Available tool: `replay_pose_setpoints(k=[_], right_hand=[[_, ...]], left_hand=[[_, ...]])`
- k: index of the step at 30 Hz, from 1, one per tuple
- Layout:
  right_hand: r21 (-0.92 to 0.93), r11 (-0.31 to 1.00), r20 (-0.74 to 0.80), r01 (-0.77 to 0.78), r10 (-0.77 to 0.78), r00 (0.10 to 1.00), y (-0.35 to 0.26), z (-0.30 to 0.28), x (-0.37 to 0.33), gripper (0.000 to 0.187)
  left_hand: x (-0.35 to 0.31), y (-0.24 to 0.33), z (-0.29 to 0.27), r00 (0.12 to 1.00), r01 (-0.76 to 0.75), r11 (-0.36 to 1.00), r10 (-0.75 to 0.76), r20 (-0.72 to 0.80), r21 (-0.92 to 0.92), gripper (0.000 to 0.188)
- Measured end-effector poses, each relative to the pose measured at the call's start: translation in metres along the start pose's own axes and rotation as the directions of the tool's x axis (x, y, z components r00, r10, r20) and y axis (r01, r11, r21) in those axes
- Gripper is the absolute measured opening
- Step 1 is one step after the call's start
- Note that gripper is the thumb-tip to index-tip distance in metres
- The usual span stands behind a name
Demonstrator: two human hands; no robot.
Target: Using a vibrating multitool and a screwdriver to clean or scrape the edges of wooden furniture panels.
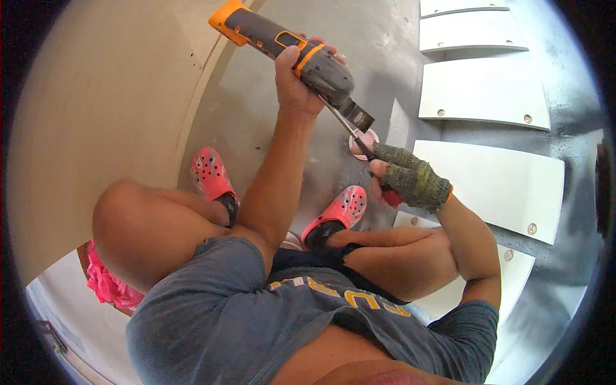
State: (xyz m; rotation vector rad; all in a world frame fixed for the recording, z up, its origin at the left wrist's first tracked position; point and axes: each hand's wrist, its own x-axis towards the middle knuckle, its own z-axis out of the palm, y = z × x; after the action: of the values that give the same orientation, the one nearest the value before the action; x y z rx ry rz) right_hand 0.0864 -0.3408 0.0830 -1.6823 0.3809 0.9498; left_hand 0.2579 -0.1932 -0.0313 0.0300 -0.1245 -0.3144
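Observation:
My left hand (pixel 301 80) is bare and wrapped round a grey-and-orange oscillating multi-tool (pixel 263 35), lifted in front of me and tilted with its head down to the right. A flat dark metal blade (pixel 358 118) sticks out from that head. My right hand (pixel 407 176), in a grey-green fingerless knit glove, is closed on a screwdriver (pixel 341 120) with a red and black handle. Its steel shaft runs up beside the blade to the underside of the tool's head. Whether the tip sits in a screw is hidden.
Several white panels (pixel 487 186) with round holes lie in a row on the right. A round pink-and-white item (pixel 364 142) is on the grey floor (pixel 256 109) below the blade. Pale board (pixel 109 115) stands at left, and a pink plastic bag (pixel 110 281) sits behind my knee.

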Motion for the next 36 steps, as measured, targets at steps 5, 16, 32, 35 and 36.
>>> replay_pose_setpoints(k=[5, 16, 32, 35, 36], right_hand=[[-0.76, 0.641, -0.356, -0.108, -0.272, 0.894, 0.018, 0.013, 0.007, 0.052], [-0.814, 0.568, -0.173, 0.122, -0.438, 0.882, 0.035, -0.032, -0.011, 0.026], [-0.892, 0.437, -0.416, -0.114, -0.696, 0.585, 0.011, 0.011, 0.006, 0.032], [-0.811, 0.572, -0.285, 0.125, -0.573, 0.769, 0.033, -0.032, -0.007, 0.035], [-0.619, 0.716, -0.066, 0.322, -0.456, 0.888, 0.031, -0.042, -0.003, 0.038]], left_hand=[[0.0, -0.007, 0.013, 0.997, 0.034, 0.997, -0.028, -0.069, 0.075, 0.026], [0.011, -0.024, -0.017, 0.892, 0.142, 0.988, -0.102, -0.441, 0.058, 0.015], [0.017, -0.015, -0.008, 0.815, 0.074, 0.951, 0.115, -0.568, 0.299, 0.025], [0.016, -0.018, -0.011, 0.844, 0.166, 0.964, -0.029, -0.536, 0.208, 0.024], [0.016, -0.013, -0.014, 0.859, 0.212, 0.966, -0.113, -0.5, 0.146, 0.023]])
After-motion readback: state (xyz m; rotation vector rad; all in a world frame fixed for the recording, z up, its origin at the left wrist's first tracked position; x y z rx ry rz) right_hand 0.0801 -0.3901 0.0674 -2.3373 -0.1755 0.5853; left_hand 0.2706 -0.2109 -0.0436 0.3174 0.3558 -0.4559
